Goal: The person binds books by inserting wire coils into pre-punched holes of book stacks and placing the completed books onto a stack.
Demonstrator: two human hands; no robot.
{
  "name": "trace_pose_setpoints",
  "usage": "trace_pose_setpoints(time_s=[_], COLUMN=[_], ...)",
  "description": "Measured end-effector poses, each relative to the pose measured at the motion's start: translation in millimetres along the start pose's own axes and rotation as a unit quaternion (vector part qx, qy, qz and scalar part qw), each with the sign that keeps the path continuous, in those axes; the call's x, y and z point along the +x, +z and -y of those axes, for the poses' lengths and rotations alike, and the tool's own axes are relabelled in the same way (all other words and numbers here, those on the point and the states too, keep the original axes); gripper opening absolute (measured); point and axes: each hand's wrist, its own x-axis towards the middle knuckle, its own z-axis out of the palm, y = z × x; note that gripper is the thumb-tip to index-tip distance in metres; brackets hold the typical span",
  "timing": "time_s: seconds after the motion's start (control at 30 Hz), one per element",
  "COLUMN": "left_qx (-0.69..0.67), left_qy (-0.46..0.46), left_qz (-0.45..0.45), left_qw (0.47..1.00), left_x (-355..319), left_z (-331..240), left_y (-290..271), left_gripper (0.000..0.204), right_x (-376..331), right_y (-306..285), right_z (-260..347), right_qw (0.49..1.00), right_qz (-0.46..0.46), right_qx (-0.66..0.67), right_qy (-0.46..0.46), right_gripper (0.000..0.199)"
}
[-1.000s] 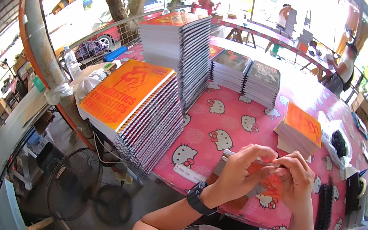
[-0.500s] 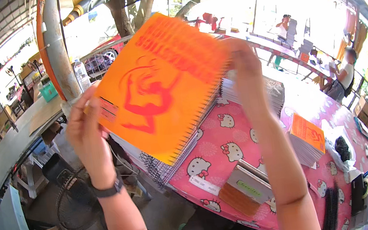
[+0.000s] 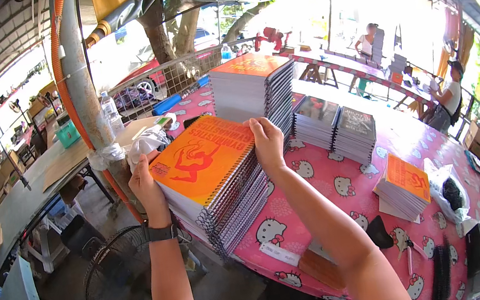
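An orange spiral-bound book (image 3: 204,155) with a red figure on its cover lies on top of a tall stack of spiral-bound books (image 3: 234,215), at the near left table edge. My left hand (image 3: 149,190), a dark band on its wrist, pinches the book's left edge. My right hand (image 3: 267,143) grips the book's far right corner by the coil, thumb on top; its other fingers are partly hidden. Right behind stands another tall stack of coil-bound books (image 3: 249,87), also with an orange cover on top.
Two stacks of dark-covered books (image 3: 316,118) (image 3: 355,134) and a smaller orange-topped stack (image 3: 402,179) stand on the pink patterned tablecloth (image 3: 321,200). Black coils (image 3: 443,272) lie near right. A standing fan (image 3: 116,272) and a post (image 3: 83,67) are at left. Two people are at the far right.
The orange book, held up and tilted before, has come down flat onto the near stack. Both hands went down with it, and the rear stack now shows.
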Motion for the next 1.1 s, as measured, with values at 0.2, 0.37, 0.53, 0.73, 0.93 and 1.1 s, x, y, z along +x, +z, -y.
trace_pose_setpoints(time_s=[0.2,0.37,0.53,0.73,0.93,1.1], left_qx=[-0.025,0.133,0.204,-0.216,-0.353,-0.232], left_qy=[0.006,0.123,0.224,0.25,0.113,-0.314], left_qz=[-0.022,0.005,-0.111,0.293,0.595,0.5], left_qw=[0.999,0.983,0.947,0.897,0.713,0.772], left_x=[-2.4,7.8,-25.5,-99.8,-143.2,-219.0], left_z=[-3.5,8.3,-39.9,-98.4,-92.3,-49.9], left_y=[4.9,-8.7,-45.5,-19.5,56.6,132.9], left_gripper=[0.041,0.033,0.04,0.044,0.043,0.057], right_x=[-0.3,4.7,22.4,-31.2,-81.1,-108.3], right_y=[9.4,-16.9,-150.5,-399.4,-410.0,-354.0], right_z=[-13.4,3.5,23.5,-32.3,-18.2,64.4], right_qw=[0.996,0.999,0.929,0.677,0.686,0.808], right_qz=[-0.048,-0.011,0.167,0.059,0.085,0.087], right_qx=[0.058,-0.038,-0.301,-0.732,-0.722,-0.571], right_qy=[-0.05,-0.024,-0.137,-0.035,0.006,-0.114], right_gripper=[0.015,0.015,0.018,0.026,0.02,0.027])
